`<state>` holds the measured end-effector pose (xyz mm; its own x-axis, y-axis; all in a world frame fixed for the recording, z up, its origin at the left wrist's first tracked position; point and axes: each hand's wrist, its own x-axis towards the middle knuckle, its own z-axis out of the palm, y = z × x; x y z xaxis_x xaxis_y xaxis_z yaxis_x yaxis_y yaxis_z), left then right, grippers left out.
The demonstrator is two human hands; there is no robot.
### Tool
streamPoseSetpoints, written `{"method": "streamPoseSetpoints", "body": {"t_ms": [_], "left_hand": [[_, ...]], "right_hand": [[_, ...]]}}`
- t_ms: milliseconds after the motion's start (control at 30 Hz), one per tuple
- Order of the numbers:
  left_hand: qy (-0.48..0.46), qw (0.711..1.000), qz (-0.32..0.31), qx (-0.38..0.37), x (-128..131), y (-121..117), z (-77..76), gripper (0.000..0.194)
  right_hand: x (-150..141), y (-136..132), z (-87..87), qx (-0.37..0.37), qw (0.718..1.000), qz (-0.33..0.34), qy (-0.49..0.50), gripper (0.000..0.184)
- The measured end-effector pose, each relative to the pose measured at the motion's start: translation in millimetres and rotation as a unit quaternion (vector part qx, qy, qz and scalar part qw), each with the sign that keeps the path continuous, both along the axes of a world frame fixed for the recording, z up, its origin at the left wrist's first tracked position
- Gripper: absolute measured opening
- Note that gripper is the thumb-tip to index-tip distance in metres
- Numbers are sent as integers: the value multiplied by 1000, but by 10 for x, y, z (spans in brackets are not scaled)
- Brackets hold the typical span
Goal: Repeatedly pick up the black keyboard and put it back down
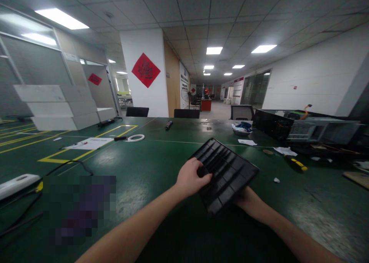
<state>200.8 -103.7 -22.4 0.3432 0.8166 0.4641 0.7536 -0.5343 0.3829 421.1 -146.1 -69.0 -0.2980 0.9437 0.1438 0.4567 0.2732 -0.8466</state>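
Note:
A black rectangular tray (227, 174), its face ridged and split into a grid like a divided parts tray, is held tilted above the green table in front of me. At its left side, my left hand (191, 178) is closed, with fingers curled over the edge and thumb on the face. From below at the lower right, my right hand (250, 203) grips the same tray; its fingers are hidden behind it. I cannot make out anything lying in the tray's sections.
An opened black computer case (273, 124) stands at the right, with a yellow-handled tool (299, 164) before it. White boxes (62, 105) are stacked at the left. A white tape roll (135, 138), a bowl with cloth (242, 129) and a blurred-out patch (86, 205) are on the green table (161, 159).

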Motion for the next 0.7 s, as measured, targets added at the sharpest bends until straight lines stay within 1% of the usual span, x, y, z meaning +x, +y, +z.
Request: {"method": "streamPoseSetpoints", "body": {"t_ms": [67, 100, 167, 233, 300, 400, 467, 500, 567, 600, 667, 700], "left_hand": [[18, 994, 106, -8, -239, 219, 129, 36], [35, 985, 165, -24, -389, 345, 190, 39], [86, 956, 273, -64, -724, 597, 281, 47], [129, 922, 350, -101, -1059, 804, 308, 51], [154, 898, 392, -130, -1349, 937, 275, 51], [154, 881, 414, -171, -1625, 1007, 192, 50], [145, 877, 421, -183, -1678, 1001, 177, 50], [144, 877, 423, -177, -1662, 989, 188, 50], [155, 886, 412, -148, -1551, 945, 233, 47], [164, 894, 396, -132, -1458, 904, 253, 43], [180, 915, 344, -111, -1219, 764, 252, 37], [186, 927, 309, -108, -1084, 657, 222, 35]], "right_hand": [[-13, 9, 46, 5, 999, 15, -37, 46], [-20, 7, 66, 1, 998, 20, -52, 46], [-31, -3, 97, -17, 998, 24, -60, 46], [-39, -17, 111, -23, 997, 29, -61, 45], [-46, -24, 116, -21, 997, 32, -64, 45], [-51, -23, 120, -23, 997, 34, -66, 45], [-52, -18, 122, -21, 997, 34, -70, 46], [-53, -18, 121, -18, 997, 34, -73, 46], [-55, -19, 115, -12, 996, 32, -79, 46], [-55, -21, 109, -9, 996, 29, -82, 46], [-55, -25, 93, 7, 996, 11, -91, 47], [-54, -27, 86, 25, 994, -6, -102, 47]]}}
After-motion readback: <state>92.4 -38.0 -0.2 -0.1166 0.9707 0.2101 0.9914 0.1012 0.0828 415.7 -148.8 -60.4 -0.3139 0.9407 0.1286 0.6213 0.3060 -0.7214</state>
